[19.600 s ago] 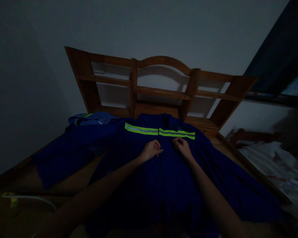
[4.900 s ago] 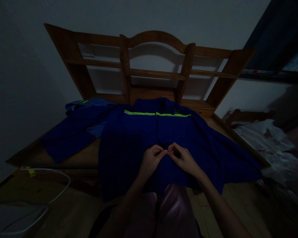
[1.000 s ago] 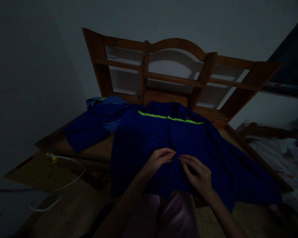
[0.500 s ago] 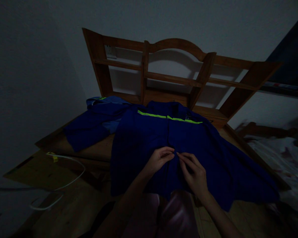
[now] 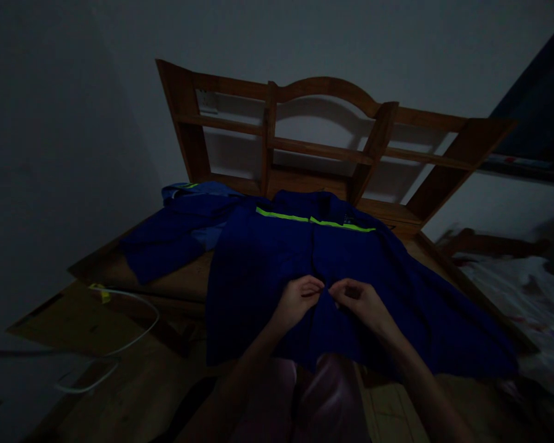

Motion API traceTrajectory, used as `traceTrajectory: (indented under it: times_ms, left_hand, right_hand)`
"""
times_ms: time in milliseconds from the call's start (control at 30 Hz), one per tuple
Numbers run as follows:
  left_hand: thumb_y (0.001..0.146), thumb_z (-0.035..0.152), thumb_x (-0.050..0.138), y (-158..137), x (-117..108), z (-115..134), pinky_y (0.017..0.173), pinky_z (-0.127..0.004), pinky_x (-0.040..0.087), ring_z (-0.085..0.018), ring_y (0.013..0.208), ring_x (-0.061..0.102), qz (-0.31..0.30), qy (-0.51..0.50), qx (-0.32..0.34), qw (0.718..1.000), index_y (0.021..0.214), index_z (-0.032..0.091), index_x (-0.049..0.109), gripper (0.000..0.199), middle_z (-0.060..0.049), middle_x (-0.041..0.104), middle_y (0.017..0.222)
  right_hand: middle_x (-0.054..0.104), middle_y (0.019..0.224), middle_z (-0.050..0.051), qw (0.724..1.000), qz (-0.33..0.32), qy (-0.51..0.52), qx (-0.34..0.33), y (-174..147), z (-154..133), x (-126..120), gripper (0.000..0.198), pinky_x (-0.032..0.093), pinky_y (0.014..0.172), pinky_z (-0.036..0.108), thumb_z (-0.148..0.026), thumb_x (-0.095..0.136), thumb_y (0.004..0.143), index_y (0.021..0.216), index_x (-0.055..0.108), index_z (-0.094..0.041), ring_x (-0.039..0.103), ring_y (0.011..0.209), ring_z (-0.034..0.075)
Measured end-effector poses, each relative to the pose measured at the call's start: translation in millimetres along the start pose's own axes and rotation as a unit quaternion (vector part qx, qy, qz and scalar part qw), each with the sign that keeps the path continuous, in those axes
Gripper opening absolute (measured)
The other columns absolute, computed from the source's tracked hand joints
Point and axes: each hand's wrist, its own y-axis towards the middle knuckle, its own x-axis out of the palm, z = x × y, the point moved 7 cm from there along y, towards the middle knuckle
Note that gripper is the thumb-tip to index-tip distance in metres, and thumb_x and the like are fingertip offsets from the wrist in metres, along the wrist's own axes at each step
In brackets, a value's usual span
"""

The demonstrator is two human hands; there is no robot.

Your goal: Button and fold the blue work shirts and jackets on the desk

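A dark blue jacket (image 5: 258, 271) with a bright yellow-green stripe across the chest lies spread over a wooden desk, its collar toward the back. At the lower middle of its front opening, my left hand (image 5: 300, 298) pinches the left edge of the cloth, fingers closed. Just across the opening, my right hand (image 5: 362, 301) has thumb and forefinger pinched on the other edge. The fingertips of both hands are close together. Any button or fastener between them is too dark and small to make out.
Behind the jacket stands a wooden shelf frame (image 5: 323, 147) against the wall. Another blue garment (image 5: 203, 191) lies at the left on the desk (image 5: 189, 280). A white cable (image 5: 154, 317) loops off the left side. Whitish plastic bags (image 5: 521, 289) lie at the right.
My right hand has turned and its fingers have curled in closer at the front edge. My left hand stays nearly in place, its fingers slightly more bent. The view has shifted a little.
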Motion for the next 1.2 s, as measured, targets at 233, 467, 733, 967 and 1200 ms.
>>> traceTrajectory:
  times_ms: [233, 467, 733, 967, 1200]
  left_hand:
    - [0.081, 0.031, 0.056, -0.2, -4.6, 4.6, 0.065, -0.021, 0.042, -0.012, 0.072, 0.056, 0.046, 0.032, -0.025, 0.998, 0.085, 0.013, 0.061, 0.019, -0.003, 0.06, 0.078]
    - [0.072, 0.036, 0.068, 4.4, -5.1, 1.1, 0.066, -0.022, 0.04, -0.014, 0.072, 0.056, 0.027, 0.03, -0.018, 0.999, 0.082, 0.013, 0.059, 0.027, -0.003, 0.061, 0.076]
    - [0.076, 0.045, 0.06, 8.2, -5.1, -2.6, 0.061, -0.021, 0.037, -0.012, 0.067, 0.053, 0.035, 0.119, -0.022, 0.992, 0.075, 0.013, 0.058, 0.032, -0.001, 0.058, 0.071]
    - [0.084, 0.06, 0.035, 4.1, 3.7, 4.9, 0.049, -0.023, 0.026, -0.01, 0.047, 0.04, -0.042, 0.261, -0.06, 0.962, 0.051, 0.014, 0.049, 0.058, 0.003, 0.041, 0.045]
    - [0.084, 0.059, 0.036, 2.1, 1.9, 4.0, 0.047, -0.024, 0.022, -0.01, 0.047, 0.035, -0.023, 0.234, -0.056, 0.97, 0.057, 0.015, 0.049, 0.053, 0.003, 0.039, 0.047]
  right_hand:
    - [0.064, 0.081, 0.0, 0.981, 0.046, -0.169, -0.084, -6.3, -26.8, 3.0, 0.009, 0.043, 0.07, 0.024, -0.024, 0.057, 0.078, 0.082, 0.062, -0.019, 0.06, 0.074, 0.013]
    - [0.06, 0.08, 0.001, 0.947, 0.086, -0.277, -0.136, -16.3, -42.0, 12.6, 0.007, 0.042, 0.065, 0.024, -0.023, 0.052, 0.083, 0.082, 0.058, -0.019, 0.058, 0.07, 0.013]
    - [0.057, 0.087, 0.003, 0.924, 0.134, -0.317, -0.168, -24.1, -38.4, 18.0, 0.011, 0.042, 0.07, 0.027, -0.024, 0.044, 0.09, 0.089, 0.054, -0.02, 0.057, 0.076, 0.015]
    - [0.055, 0.09, 0.006, 0.911, 0.148, -0.328, -0.2, -31.0, -36.9, 25.4, 0.013, 0.043, 0.072, 0.028, -0.023, 0.041, 0.091, 0.093, 0.053, -0.019, 0.055, 0.08, 0.017]
    - [0.059, 0.088, 0.005, 0.935, 0.177, -0.258, -0.17, -29.6, -38.6, 17.2, 0.014, 0.042, 0.074, 0.029, -0.027, 0.045, 0.089, 0.088, 0.056, -0.02, 0.056, 0.081, 0.017]
